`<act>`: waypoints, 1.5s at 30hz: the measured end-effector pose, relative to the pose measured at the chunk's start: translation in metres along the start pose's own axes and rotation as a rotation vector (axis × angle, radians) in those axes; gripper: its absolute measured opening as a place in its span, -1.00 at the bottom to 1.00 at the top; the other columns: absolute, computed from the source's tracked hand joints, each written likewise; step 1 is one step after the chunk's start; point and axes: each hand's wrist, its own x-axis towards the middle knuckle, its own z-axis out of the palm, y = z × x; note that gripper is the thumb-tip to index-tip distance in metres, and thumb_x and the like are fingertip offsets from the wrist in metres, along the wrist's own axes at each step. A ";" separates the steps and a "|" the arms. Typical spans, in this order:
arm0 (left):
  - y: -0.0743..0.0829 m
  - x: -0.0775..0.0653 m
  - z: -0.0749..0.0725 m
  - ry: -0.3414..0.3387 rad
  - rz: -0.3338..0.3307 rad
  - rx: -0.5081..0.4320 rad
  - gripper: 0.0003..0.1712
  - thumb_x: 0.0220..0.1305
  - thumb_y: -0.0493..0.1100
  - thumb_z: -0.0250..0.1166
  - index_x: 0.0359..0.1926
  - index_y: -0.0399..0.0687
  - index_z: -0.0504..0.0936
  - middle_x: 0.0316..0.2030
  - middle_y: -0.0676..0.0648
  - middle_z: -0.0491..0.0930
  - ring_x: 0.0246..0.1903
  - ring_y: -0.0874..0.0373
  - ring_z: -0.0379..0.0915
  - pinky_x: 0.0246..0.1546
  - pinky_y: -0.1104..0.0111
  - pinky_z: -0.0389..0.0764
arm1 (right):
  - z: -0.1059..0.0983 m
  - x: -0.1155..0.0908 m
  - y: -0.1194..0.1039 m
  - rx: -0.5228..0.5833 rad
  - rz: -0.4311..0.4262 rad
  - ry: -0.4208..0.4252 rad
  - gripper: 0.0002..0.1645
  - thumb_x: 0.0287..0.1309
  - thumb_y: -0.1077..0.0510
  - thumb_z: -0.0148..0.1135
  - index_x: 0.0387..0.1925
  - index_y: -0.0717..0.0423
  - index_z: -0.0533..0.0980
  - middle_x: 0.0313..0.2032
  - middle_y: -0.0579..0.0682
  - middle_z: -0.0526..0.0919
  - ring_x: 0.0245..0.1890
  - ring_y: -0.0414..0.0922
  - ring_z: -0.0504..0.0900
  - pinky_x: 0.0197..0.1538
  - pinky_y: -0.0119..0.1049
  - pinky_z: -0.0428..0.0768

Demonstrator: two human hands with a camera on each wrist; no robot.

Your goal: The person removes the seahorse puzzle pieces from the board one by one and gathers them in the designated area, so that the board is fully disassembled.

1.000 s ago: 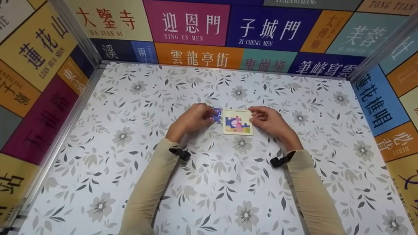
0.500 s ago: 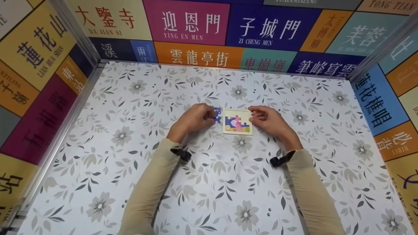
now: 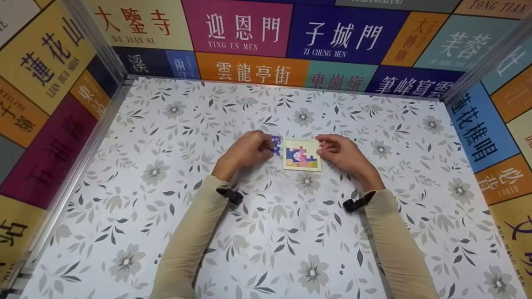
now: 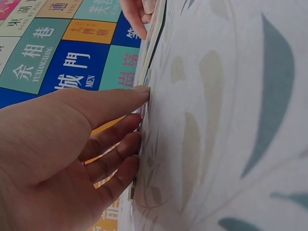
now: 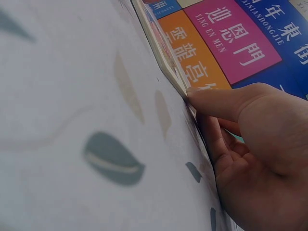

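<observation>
A small square jigsaw board [image 3: 302,168] with a cream border lies flat on the table. Blue, pink and yellow pieces fill its lower part, while its upper part shows bare cream. Just left of the board, purple puzzle pieces [image 3: 276,145] are partly hidden by my left hand [image 3: 250,150], whose curved fingers and thumb hold them at their left side. In the left wrist view its fingertips [image 4: 136,139] sit low against the tabletop. My right hand [image 3: 341,153] holds the board's right edge; in the right wrist view the thumb [image 5: 207,100] is on the border and the other fingers are bent.
A white tablecloth [image 3: 266,232] with grey flowers and leaves covers the table. Panels [image 3: 245,29] with large printed characters stand along the back and both sides. Each wrist carries a black strap camera [image 3: 357,204].
</observation>
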 end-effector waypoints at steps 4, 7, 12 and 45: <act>0.000 0.000 0.001 0.011 0.011 0.008 -0.78 0.33 -0.25 0.49 -0.01 -0.10 0.79 -0.09 -0.08 0.69 -0.10 0.05 0.60 0.02 0.22 0.65 | 0.000 0.000 -0.001 0.001 0.007 -0.003 -0.37 0.44 0.11 0.43 0.46 0.09 0.53 0.17 0.19 0.64 0.01 -0.24 0.67 0.04 -0.62 0.61; 0.001 0.002 0.003 0.042 0.049 0.020 -0.81 0.33 -0.23 0.50 -0.06 -0.12 0.80 -0.12 -0.11 0.68 -0.11 0.04 0.59 0.02 0.21 0.64 | 0.000 0.000 0.000 0.001 0.007 -0.002 -0.38 0.44 0.13 0.43 0.46 0.09 0.53 0.17 0.20 0.64 0.00 -0.24 0.67 0.04 -0.62 0.61; 0.010 0.010 0.012 0.095 0.170 0.012 -0.86 0.36 -0.21 0.45 -0.13 -0.17 0.78 -0.14 -0.18 0.67 -0.09 -0.04 0.56 0.07 0.13 0.61 | 0.000 0.002 0.002 0.000 0.002 0.001 -0.37 0.44 0.14 0.42 0.47 0.10 0.53 0.16 0.20 0.64 0.00 -0.22 0.67 0.05 -0.61 0.62; 0.046 0.033 0.048 -0.020 0.174 -0.081 -0.63 0.36 -0.27 0.48 0.15 -0.22 0.72 0.03 -0.27 0.64 0.04 -0.11 0.58 0.16 0.13 0.60 | 0.002 0.002 0.002 -0.006 -0.005 0.012 -0.37 0.43 0.14 0.44 0.45 0.09 0.54 0.13 0.21 0.65 -0.02 -0.23 0.68 0.04 -0.62 0.62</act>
